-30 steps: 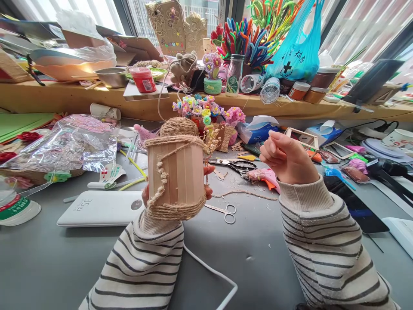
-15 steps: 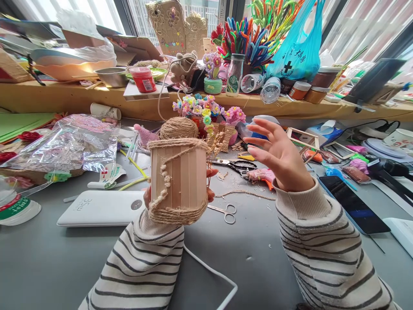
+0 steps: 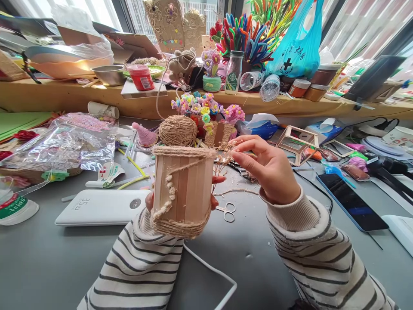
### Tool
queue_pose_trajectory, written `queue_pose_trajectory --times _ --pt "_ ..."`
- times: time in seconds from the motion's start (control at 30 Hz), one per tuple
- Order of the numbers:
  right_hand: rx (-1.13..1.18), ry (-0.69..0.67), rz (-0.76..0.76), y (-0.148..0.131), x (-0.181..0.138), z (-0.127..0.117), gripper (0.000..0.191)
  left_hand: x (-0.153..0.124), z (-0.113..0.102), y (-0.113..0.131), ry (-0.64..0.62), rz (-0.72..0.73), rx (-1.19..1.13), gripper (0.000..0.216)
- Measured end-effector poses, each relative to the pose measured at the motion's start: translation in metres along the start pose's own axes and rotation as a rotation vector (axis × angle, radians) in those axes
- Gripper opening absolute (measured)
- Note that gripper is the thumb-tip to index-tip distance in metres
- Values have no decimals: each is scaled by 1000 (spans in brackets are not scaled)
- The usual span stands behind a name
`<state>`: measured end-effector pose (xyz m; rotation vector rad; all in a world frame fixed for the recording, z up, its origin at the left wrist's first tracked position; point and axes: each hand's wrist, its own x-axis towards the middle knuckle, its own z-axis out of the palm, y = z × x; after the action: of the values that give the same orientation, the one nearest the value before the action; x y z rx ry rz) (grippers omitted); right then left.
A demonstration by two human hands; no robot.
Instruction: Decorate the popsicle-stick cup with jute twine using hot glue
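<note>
My left hand (image 3: pixel 214 201) is wrapped round the back of a pot (image 3: pixel 183 189) made of flat wooden sticks, most of the hand being hidden behind it. Twine circles the pot's rim and base, and a slanting twine line with small cream knots crosses its front. Thin dried flower sprigs (image 3: pixel 220 165) stand just right of the pot, by the left fingertips. At their tops, my right hand (image 3: pixel 264 165) closes thumb and fingers on the small blossoms. Behind the pot sits a ball of twine (image 3: pixel 178 130).
Small scissors (image 3: pixel 229 212) lie right of the pot. A white power bank (image 3: pixel 98 207) is at left, a phone (image 3: pixel 352 201) at right. A white cable (image 3: pixel 211 269) crosses the front. Wooden frames (image 3: pixel 298 142), craft flowers (image 3: pixel 201 107) and a crowded ledge (image 3: pixel 135 103) stand behind.
My right hand has moved left and slightly down, from spread fingers to a pinch at the dried flowers. The pot in my left hand has shifted slightly right and down.
</note>
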<state>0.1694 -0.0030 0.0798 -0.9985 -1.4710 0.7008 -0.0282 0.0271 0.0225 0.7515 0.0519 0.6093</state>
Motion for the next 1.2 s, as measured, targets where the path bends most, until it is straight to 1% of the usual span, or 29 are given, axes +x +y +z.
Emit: queue_pose_trajectory --times 0.07,0.13,0.2,0.27,0.33,0.37,0.4,0.5,0.53,0.67,0.73,0.87,1.0,1.2 --pt "-2 17 2 0 0 1 9 1 -1 1 -62 -43 -98 55" --pt "2 37 7 0 0 1 9 2 -2 2 -86 -62 -108 52" --pt "15 67 -1 1 0 2 8 3 -6 4 -145 -103 -84 51" --pt "28 93 -16 1 0 3 7 2 -9 5 -198 -193 -85 58" --pt "33 102 -20 2 0 3 7 1 -12 6 -225 -302 -110 68" --pt "36 99 -15 2 0 3 7 1 -12 6 -237 -320 -119 71" --pt "39 95 -10 2 0 3 7 0 -12 6 -245 -307 -122 73" --pt "40 84 0 1 0 2 7 -1 -9 5 -257 -168 -93 76" --pt "34 81 1 1 0 1 7 -1 -7 5 -256 -148 -86 77" --pt "-1 74 -3 0 2 -1 6 -1 -4 5 -253 -147 -70 82" --pt "-19 77 -2 0 2 -2 6 0 -5 5 -236 -144 -70 83" --pt "-44 72 15 -1 2 -6 8 0 -9 5 -248 -174 -66 82" --pt "-66 49 36 0 2 -8 9 0 -11 5 -257 -135 -79 79" --pt "-106 29 5 -4 4 -14 8 2 -12 6 -307 -224 -123 83"
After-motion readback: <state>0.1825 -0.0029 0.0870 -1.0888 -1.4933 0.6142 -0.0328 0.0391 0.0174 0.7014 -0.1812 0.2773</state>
